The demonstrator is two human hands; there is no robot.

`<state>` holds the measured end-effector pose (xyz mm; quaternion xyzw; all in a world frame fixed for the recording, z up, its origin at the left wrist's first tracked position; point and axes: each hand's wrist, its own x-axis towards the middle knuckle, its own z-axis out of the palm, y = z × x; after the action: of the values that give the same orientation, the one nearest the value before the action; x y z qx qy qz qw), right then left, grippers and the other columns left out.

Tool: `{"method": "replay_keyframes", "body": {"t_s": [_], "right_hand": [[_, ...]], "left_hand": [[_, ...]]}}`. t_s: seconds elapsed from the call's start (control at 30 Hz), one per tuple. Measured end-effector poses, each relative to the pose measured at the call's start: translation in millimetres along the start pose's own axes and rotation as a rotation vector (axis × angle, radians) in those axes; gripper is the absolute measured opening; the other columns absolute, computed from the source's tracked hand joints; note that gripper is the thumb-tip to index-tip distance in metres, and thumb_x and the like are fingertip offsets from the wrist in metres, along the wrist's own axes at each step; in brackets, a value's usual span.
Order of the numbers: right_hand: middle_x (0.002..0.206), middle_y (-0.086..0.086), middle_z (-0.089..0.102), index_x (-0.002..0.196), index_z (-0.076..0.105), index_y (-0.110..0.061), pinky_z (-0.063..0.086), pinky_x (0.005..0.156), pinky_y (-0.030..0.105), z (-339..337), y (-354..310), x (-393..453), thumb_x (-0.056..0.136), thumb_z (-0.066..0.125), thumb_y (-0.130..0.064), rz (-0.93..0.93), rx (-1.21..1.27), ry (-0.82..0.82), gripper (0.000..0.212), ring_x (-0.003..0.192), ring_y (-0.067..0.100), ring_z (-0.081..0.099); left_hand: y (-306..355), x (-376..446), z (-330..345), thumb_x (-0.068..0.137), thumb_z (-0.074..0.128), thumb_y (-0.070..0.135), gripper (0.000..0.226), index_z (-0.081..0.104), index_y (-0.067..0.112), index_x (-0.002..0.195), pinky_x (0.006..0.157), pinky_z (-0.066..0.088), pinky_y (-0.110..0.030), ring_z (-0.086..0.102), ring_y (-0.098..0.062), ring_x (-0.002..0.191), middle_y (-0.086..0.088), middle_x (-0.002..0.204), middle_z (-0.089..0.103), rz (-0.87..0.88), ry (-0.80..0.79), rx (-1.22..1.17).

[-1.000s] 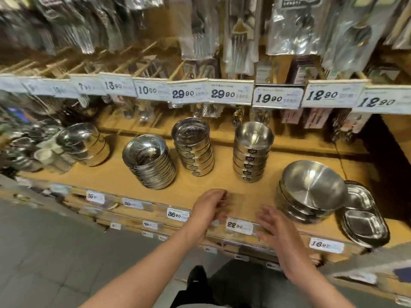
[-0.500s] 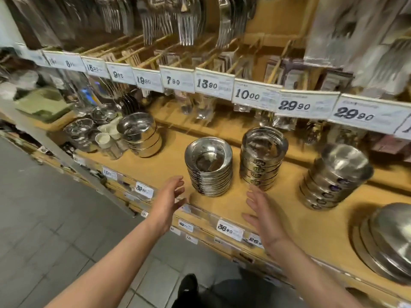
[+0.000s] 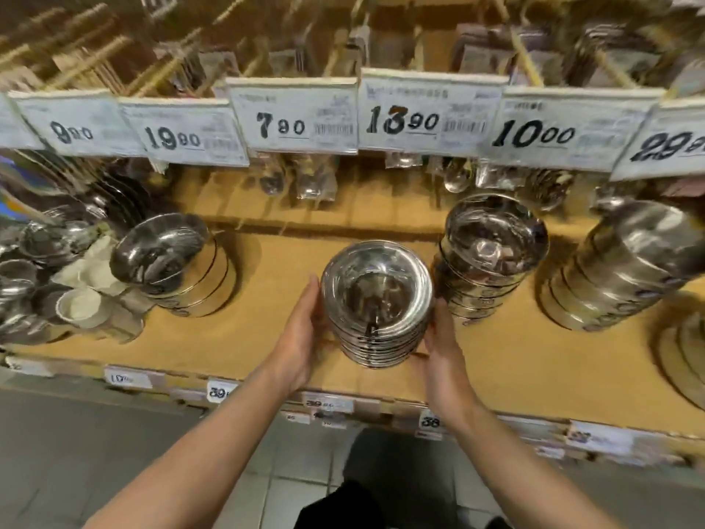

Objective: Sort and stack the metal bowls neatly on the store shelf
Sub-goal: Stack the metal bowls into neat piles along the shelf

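Bowl stack (image 3: 375, 303) stands near the shelf (image 3: 244, 330) front edge. Left hand (image 3: 301, 337) and right hand (image 3: 442, 351) cup its sides, fingers together. Recommend even pressure, squaring rims.

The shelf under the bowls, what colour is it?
Yellowish tan, like cardboard: the shelf, seen in the head view.

Right bowl stack (image 3: 625, 269): motion-blurred | flat dish (image 3: 686, 360): cut by right edge | lower shelf tags (image 3: 329, 404): unreadable | hanging packs (image 3: 477, 40): blurred
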<state>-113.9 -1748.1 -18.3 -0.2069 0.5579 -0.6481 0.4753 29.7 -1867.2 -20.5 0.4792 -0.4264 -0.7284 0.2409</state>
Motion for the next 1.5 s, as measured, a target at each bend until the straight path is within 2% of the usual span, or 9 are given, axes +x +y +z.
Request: {"method": "replay_keyframes", "body": {"t_s": [0.1, 0.23, 0.63, 0.77, 0.9, 1.03, 1.17, 1.3, 1.5], "right_hand": [[0.135, -0.029, 0.062, 0.128, 0.059, -0.062, 0.039, 0.115, 0.045, 5.5, -4.4, -2.6, 0.096, 0.039, -0.068, -0.03, -0.038, -0.012, 0.038, 0.127, -0.009, 0.054], [0.138, -0.026, 0.061, 0.134, 0.057, -0.058, 0.039, 0.117, 0.048, 5.3, -7.3, -16.8, 0.09, 0.04, -0.075, 0.019, -0.089, 0.003, 0.05, 0.128, -0.007, 0.055], [0.126, -0.043, 0.06, 0.115, 0.058, -0.074, 0.036, 0.12, 0.047, -79.1, -21.3, -82.6, 0.097, 0.036, -0.072, 0.018, -0.103, -0.001, 0.028, 0.12, -0.021, 0.051], [0.126, -0.032, 0.066, 0.12, 0.062, -0.063, 0.047, 0.109, 0.043, -134.1, -41.3, -96.4, 0.09, 0.039, -0.078, 0.014, -0.114, 0.051, 0.042, 0.119, -0.011, 0.058], [0.11, -0.034, 0.07, 0.102, 0.065, -0.068, 0.05, 0.084, 0.03, -187.6, -60.1, -97.7, 0.088, 0.038, -0.074, 0.019, -0.147, 0.112, 0.031, 0.105, -0.011, 0.064], [0.118, -0.028, 0.07, 0.11, 0.066, -0.062, 0.05, 0.1, 0.038, -219.2, -68.0, -81.6, 0.11, 0.03, -0.044, 0.038, -0.133, 0.092, 0.04, 0.113, -0.008, 0.062], [0.117, -0.025, 0.072, 0.114, 0.07, -0.053, 0.05, 0.106, 0.041, -220.9, -65.9, -59.6, 0.105, 0.036, -0.053, 0.092, -0.045, 0.101, 0.035, 0.107, -0.011, 0.064], [0.117, -0.034, 0.069, 0.114, 0.065, -0.063, 0.052, 0.092, 0.027, -219.2, -53.0, -51.5, 0.105, 0.034, -0.058, 0.11, -0.075, 0.083, 0.033, 0.107, -0.016, 0.061], [0.127, -0.022, 0.069, 0.124, 0.064, -0.053, 0.052, 0.1, 0.039, -223.2, -46.4, -45.6, 0.087, 0.04, -0.078, 0.069, -0.089, 0.138, 0.051, 0.117, -0.004, 0.062]], "left_hand": [[-2.4, 2.8, 2.5, 0.099, 0.032, 0.071, 0.061, 0.065, 0.031, 0.131, 0.101, 0.052, -0.057, 0.062, -0.033, 0.123, -0.009, 0.129, 0.07, 0.005, -0.062, -0.002], [-12.3, -9.7, 1.6, 0.103, 0.034, 0.063, 0.052, 0.07, 0.031, 0.121, 0.073, 0.059, -0.036, 0.069, -0.028, 0.104, -0.008, 0.117, 0.074, 0.041, -0.055, 0.011], [-44.5, -85.9, 73.4, 0.098, 0.038, 0.066, 0.052, 0.065, 0.032, 0.127, 0.089, 0.059, -0.052, 0.065, -0.03, 0.116, -0.006, 0.127, 0.071, 0.085, -0.016, -0.022], [-55.5, -96.2, 135.8, 0.098, 0.036, 0.067, 0.056, 0.065, 0.031, 0.129, 0.08, 0.06, -0.036, 0.065, -0.024, 0.11, -0.006, 0.124, 0.072, 0.025, -0.054, 0.0], [-65.6, -92.3, 197.2, 0.101, 0.036, 0.063, 0.05, 0.067, 0.032, 0.126, 0.091, 0.056, -0.047, 0.065, -0.025, 0.112, -0.003, 0.117, 0.074, -0.029, -0.087, 0.003], [-66.3, -75.5, 229.2, 0.102, 0.039, 0.059, 0.04, 0.068, 0.038, 0.12, 0.063, 0.058, -0.03, 0.069, -0.018, 0.094, -0.002, 0.107, 0.076, 0.009, -0.107, -0.025], [-66.8, -63.2, 231.3, 0.098, 0.044, 0.062, 0.038, 0.071, 0.038, 0.109, 0.056, 0.052, -0.023, 0.064, -0.012, 0.086, 0.006, 0.093, 0.075, 0.037, -0.031, -0.04], [-67.8, -57.8, 226.0, 0.094, 0.042, 0.068, 0.044, 0.07, 0.04, 0.114, 0.08, 0.054, -0.036, 0.063, -0.018, 0.108, 0.004, 0.112, 0.075, 0.035, 0.017, -0.029], [-69.5, -51.4, 228.5, 0.097, 0.039, 0.067, 0.038, 0.071, 0.051, 0.107, 0.087, 0.053, -0.037, 0.067, -0.014, 0.111, 0.015, 0.11, 0.076, -0.019, -0.032, 0.003]]}}
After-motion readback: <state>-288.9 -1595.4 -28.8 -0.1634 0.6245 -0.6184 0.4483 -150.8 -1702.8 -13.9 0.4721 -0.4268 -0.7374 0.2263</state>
